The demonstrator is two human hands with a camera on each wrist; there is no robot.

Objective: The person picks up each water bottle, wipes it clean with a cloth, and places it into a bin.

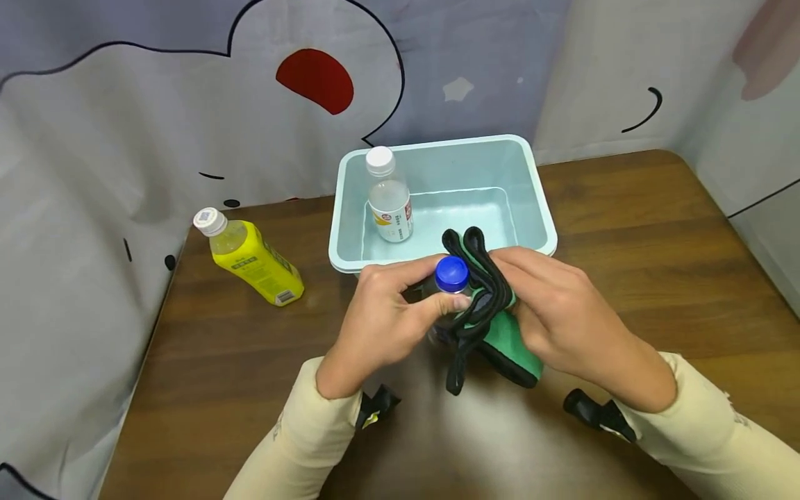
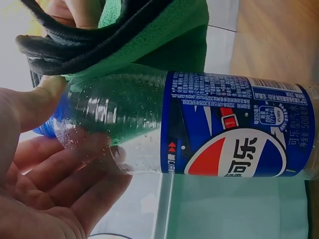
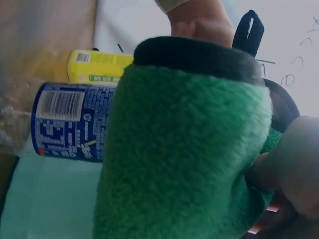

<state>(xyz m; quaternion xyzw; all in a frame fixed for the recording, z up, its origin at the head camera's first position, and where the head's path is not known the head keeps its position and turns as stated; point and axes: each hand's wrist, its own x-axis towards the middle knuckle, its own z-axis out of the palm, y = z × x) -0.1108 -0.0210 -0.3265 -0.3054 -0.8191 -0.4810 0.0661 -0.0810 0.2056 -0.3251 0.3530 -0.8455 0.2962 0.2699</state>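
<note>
Blue-capped cola bottle (image 2: 234, 124), held cap uppermost just in front of the near rim of a pale basin (image 1: 475, 170); whether its base touches the counter (image 1: 656, 243) cannot be told, since hands and cloth hide it from above. Left hand (image 1: 384, 314): the grip is narrow and holds the bottle by its neck, thumb on the near side just below the blue cap (image 1: 452, 273), fingers on the far side — a hold that probably serves to steady the bottle while leaving most of its body uncovered. Right hand (image 1: 559, 312): the grip holds a green cloth (image 3: 184, 149) with black edging, folded and gathered against or just beside the bottle's neck and shoulder; the folding probably puts a thick pad, rather than bare fingers, next to the plastic. Pose: both forearms, in cream sleeves (image 1: 300, 437), reach in from the lower corners and converge; the hands face each other across bottle and cloth, backs turned outward — an arrangement that seems suited to opposing one hand's pressure with the other's. Surroundings: a clear white-capped bottle (image 1: 392, 208) stands in the left part of the basin, whose walls likely keep it contained; a yellow bottle (image 1: 259, 267) occupies the counter at left, well apart from the hands, where it presumably stays out of their way.
</note>
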